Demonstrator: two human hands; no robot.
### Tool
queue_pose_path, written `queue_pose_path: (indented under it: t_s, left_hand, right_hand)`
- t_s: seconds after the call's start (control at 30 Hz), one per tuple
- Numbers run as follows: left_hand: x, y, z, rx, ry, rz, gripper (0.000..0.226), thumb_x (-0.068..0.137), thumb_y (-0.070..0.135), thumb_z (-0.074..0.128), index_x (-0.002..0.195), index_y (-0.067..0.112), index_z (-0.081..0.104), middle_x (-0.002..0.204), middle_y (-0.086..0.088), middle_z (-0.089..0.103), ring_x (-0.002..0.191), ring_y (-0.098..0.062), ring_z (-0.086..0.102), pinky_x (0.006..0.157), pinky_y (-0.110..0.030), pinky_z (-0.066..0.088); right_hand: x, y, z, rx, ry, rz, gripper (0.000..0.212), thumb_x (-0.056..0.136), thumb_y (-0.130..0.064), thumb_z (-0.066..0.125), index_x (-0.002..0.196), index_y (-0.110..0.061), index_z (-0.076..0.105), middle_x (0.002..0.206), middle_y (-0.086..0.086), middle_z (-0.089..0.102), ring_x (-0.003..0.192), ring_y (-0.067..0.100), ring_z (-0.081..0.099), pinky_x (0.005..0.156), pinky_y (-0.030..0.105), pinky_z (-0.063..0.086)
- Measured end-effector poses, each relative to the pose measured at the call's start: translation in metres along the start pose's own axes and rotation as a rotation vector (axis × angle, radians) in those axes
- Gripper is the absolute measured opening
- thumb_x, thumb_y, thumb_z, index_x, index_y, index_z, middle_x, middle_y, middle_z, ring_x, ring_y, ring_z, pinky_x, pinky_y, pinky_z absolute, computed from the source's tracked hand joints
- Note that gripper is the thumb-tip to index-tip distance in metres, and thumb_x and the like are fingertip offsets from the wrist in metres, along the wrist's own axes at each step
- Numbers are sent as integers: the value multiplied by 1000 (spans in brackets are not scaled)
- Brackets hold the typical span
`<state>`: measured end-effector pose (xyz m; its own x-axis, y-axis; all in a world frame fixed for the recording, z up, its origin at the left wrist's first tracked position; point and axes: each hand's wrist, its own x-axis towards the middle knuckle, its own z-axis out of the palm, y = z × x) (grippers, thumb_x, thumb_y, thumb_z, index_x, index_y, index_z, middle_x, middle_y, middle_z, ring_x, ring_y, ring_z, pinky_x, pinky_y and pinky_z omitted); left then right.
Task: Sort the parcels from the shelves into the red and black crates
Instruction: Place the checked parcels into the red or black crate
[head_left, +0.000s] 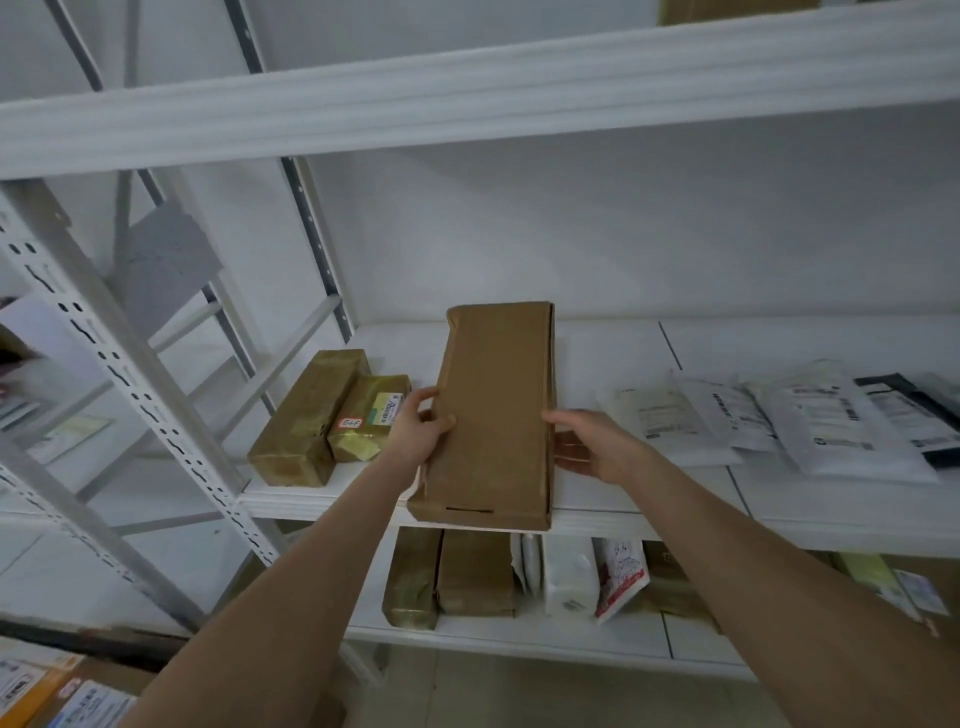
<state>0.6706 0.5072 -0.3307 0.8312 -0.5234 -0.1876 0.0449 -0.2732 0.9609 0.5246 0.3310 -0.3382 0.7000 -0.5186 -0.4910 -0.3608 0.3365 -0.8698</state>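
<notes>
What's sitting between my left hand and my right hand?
The long brown cardboard parcel, seen in the head view; the left hand and right hand hold its opposite edges.

Along the shelf (597, 358): two parcels (306, 415) left, box (493, 410) in the middle, mailers (831, 421) right

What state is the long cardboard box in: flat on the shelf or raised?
Raised and tilted: the cardboard box is held between left hand and right hand, near end past the shelf front edge.
</notes>
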Motion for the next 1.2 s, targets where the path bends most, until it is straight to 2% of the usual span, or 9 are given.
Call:
queue_pose_path:
  t_s: [0.13,0.27,0.43,0.63,0.73,0.8,0.93,1.07,1.2]
  left_hand:
    - [-15,22,-1,-1,-32,38,67,92,14,60,149,18,26,147,-4,40,128,-25,43,100,-37,36]
    - [-31,41,-7,-30,-37,-34,52,98,44,44,146,25,34,147,-2,43,135,-25,39,110,-46,30]
    - [-47,45,-25,-269,-202,-192,66,96,64,22,141,21,42,141,-10,49,129,-36,46,105,-51,38]
    - [-68,41,-24,-361,-350,-180,35,100,23,42,131,8,49,129,-23,56,98,-32,66,83,-39,57]
    - [-67,36,-21,-269,-266,-111,55,93,1,52,144,17,39,134,-14,54,107,-28,61,77,-33,56]
    - [-66,31,-18,-252,-216,-79,72,88,-12,51,149,20,29,135,-9,55,112,-27,59,79,-35,55]
    - [-66,26,-7,-200,-189,-13,70,86,-19,47,145,17,35,124,-5,63,100,-21,65,74,-31,58]
    - [-62,24,-2,-170,-167,-8,66,86,-20,45,143,14,41,121,-2,64,95,-15,66,69,-26,57]
    - [-58,20,0,-145,-124,-21,64,86,-19,46,142,12,43,122,-3,64,93,-16,66,69,-26,57]
  right_hand:
    - [-21,-19,-9,-104,-37,-143,41,83,-17,72,123,-13,62,106,4,70,98,19,66,79,27,52]
    - [-38,-24,-18,-173,1,-310,56,83,-3,72,134,-15,51,99,7,68,88,17,65,74,22,50]
    - [-47,-26,-31,-559,168,-529,62,81,-17,75,138,-23,51,74,-2,56,80,17,59,71,24,41]
    - [-50,-22,-36,-607,165,-562,48,88,-13,59,133,-28,57,100,3,70,93,20,65,82,31,51]
    - [-53,-22,-36,-300,32,-466,50,92,2,43,130,-26,61,103,3,68,82,16,65,79,29,52]
    - [-59,-25,-36,-204,16,-364,42,98,-9,41,126,-31,62,108,4,68,93,20,66,89,35,51]
    - [-67,-24,-35,-199,-30,-288,36,93,-38,59,128,-28,58,110,1,68,96,19,66,76,28,52]
    - [-61,-17,-34,-213,-11,-255,64,86,-20,71,143,-19,41,111,5,69,86,17,69,65,23,53]
    - [-56,-13,-29,-242,10,-219,56,87,-16,70,138,-14,47,101,2,70,88,17,69,76,29,55]
